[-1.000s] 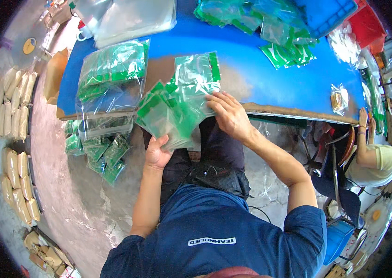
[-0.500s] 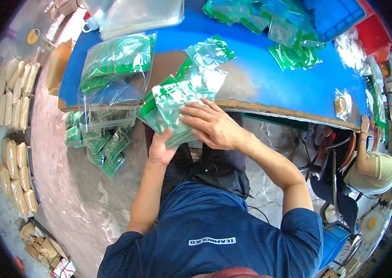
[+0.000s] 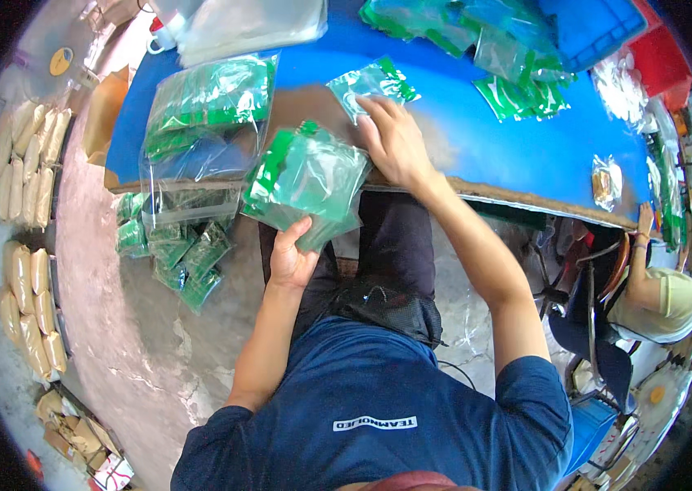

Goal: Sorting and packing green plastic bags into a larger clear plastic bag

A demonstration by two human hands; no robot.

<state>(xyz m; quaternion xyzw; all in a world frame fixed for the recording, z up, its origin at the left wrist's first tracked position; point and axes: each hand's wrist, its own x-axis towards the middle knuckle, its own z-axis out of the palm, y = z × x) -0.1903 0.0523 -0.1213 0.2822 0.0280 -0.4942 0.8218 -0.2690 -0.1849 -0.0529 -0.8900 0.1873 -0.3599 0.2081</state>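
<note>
My left hand (image 3: 293,258) grips the near edge of a stack of clear and green plastic packets (image 3: 309,176), thumb on top. The stack projects over the table's front edge. To its right, my right hand (image 3: 395,141) reaches over the table with fingers stretched out. Its fingertips are at the near edge of a few more clear and green packets (image 3: 374,84) lying on the tabletop; whether they touch them I cannot tell. At the left, a large clear bag (image 3: 211,106) filled with green packets lies partly over the edge.
The blue table (image 3: 526,159) has a worn front edge. Clear plastic sheets (image 3: 252,29), a pile of green packets (image 3: 518,57) and a blue crate (image 3: 599,33) stand at the back. More packets (image 3: 190,254) hang or lie below left. Another person (image 3: 657,299) sits at the right.
My right hand has left the held stack and moved up to the packets on the table. The stack in my left hand now lies flatter and apart from those packets.
</note>
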